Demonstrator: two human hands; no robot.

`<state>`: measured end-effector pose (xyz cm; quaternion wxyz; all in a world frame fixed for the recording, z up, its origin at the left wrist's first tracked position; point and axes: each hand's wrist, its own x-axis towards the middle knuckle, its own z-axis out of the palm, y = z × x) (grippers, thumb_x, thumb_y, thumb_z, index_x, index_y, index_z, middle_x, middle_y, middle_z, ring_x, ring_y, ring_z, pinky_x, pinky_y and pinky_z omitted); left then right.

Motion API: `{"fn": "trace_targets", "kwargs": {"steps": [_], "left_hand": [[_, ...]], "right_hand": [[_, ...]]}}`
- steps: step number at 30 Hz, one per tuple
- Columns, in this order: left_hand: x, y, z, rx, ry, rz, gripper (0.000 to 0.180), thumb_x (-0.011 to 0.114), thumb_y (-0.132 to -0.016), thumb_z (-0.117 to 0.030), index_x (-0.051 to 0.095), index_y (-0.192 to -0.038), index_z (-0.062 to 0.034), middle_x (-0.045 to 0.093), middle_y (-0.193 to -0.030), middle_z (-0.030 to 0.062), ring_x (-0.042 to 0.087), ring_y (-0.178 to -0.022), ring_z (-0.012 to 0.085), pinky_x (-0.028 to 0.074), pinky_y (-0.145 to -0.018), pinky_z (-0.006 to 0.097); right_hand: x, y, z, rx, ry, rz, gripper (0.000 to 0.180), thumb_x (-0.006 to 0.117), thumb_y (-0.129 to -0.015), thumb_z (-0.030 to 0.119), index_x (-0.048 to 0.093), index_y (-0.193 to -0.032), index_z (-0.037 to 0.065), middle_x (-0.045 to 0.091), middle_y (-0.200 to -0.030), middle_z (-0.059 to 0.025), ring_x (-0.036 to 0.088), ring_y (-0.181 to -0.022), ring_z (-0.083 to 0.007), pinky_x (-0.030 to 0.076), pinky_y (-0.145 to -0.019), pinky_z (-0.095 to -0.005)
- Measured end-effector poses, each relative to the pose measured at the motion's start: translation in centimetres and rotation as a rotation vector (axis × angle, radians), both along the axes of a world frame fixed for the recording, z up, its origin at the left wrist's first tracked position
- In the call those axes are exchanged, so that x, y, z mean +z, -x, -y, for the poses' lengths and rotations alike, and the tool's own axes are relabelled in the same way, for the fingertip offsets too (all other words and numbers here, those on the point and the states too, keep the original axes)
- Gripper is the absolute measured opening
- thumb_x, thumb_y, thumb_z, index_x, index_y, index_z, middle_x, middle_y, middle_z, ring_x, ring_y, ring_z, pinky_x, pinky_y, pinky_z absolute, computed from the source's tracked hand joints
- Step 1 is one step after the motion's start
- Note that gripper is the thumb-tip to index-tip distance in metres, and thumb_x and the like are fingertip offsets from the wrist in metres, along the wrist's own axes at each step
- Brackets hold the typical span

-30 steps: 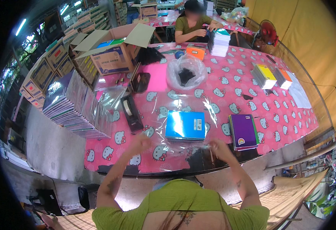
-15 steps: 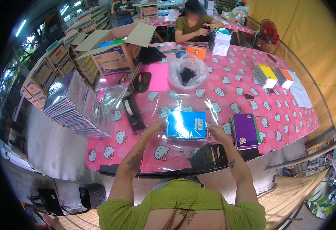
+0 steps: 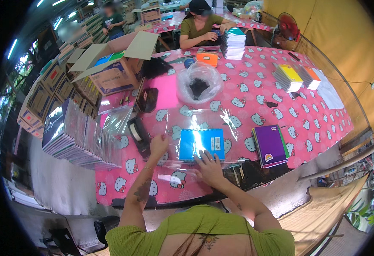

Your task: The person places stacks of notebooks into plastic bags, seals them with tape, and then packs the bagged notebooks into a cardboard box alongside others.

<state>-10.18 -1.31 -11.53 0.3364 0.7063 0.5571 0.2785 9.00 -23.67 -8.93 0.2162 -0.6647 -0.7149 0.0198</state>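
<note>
Blue-covered, the notebook (image 3: 201, 143) is laid on clear film (image 3: 204, 118) on the worktop (image 3: 246, 96), touched by the spread right hand (image 3: 210, 166); whether film is pinched by the left hand (image 3: 159, 146) cannot be told. Probably stiff but slick, it is best gripped at its sides.

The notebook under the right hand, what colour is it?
The notebook is bright blue, with a white shine; the head view shows it best.
</note>
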Motion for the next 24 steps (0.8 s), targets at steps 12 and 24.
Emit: {"fn": "trace_targets", "kwargs": {"steps": [12,24], "left_hand": [[-2.7,-18.4,-8.7,-0.647,-0.717,-0.556,0.014,0.060,-0.081,-0.010,0.066,-0.092,-0.0034,0.061,-0.093,0.0166,0.062,-0.094,0.0313,0.052,-0.079,0.042],[2.1,-18.3,-8.4,-0.741,-0.618,-0.489,0.019,0.065,-0.080,-0.018,0.058,-0.095,-0.0080,0.066,-0.089,0.0155,0.065,-0.089,0.0344,0.043,-0.080,0.051]], "right_hand": [[-0.2,0.5,-0.8,-0.016,0.083,0.074,0.065,0.066,-0.086,0.041,0.046,-0.143,0.020,0.040,-0.150,-0.0115,0.036,-0.139,-0.0322,0.026,-0.109,-0.0603],[-0.1,0.2,-0.8,-0.041,0.074,0.040,0.065,0.068,-0.084,0.041,0.047,-0.141,0.021,0.040,-0.149,-0.0114,0.036,-0.139,-0.0329,0.029,-0.108,-0.0605]]}}
